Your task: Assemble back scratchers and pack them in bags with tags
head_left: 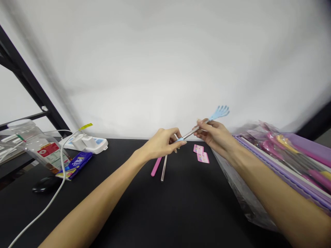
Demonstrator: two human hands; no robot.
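Note:
A back scratcher [191,132] with a metal rod and a light blue hand-shaped head is held slantwise above the black table. My left hand [165,141] is closed on its light blue lower end. Near the blue head, my right hand [213,134] pinches the rod between thumb and fingers. Below my left hand lie a pink stick [156,168] and a bare metal rod [163,169], their far ends hidden by the hand. Two small pink printed cards [203,157] lie on the table under my right hand, slightly overlapping.
At the right stands a purple basket [258,156] with several plastic-wrapped pink and yellow items; clear plastic film hangs at its side. On the left are a clear jar [42,148], a blue packet [77,164], a black mouse [46,185], a white power strip [97,147] and a loose cable.

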